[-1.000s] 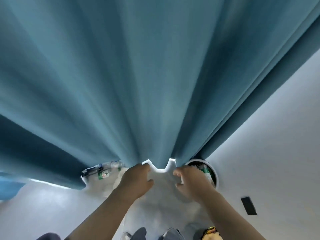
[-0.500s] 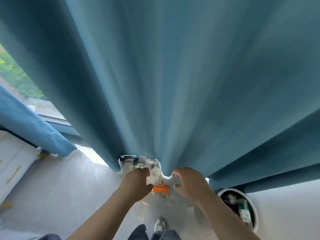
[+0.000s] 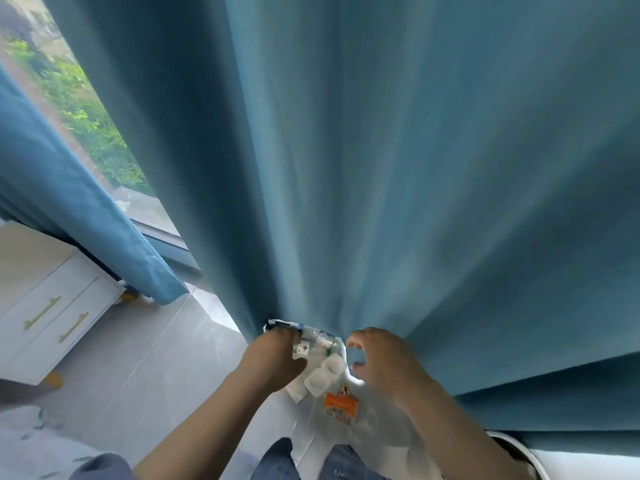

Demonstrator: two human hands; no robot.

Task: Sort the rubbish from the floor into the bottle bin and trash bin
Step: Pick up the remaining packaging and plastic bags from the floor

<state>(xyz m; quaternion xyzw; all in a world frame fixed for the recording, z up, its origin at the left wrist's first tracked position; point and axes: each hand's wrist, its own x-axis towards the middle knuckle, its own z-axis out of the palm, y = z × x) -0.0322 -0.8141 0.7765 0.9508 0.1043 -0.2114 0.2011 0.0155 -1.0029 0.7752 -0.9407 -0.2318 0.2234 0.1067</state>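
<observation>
Head view: the left hand [image 3: 273, 358] is reaching onto the bottles [image 3: 317, 337] at the curtain [image 3: 381, 168] hem; its fingers are hidden, so its grip cannot be told; the right hand [image 3: 381, 362] is hovering just beside them, fingers half-curled and apart, gripping nothing that shows. Cups [image 3: 325, 372] and an orange wrapper [image 3: 341, 405] are lying on the floor [image 3: 173, 375] near the feet. Likely risks: bottles rolling under the curtain when nudged; hem getting caught in a grab; the bin [image 3: 502, 437], half-hidden at lower right, being missed.
</observation>
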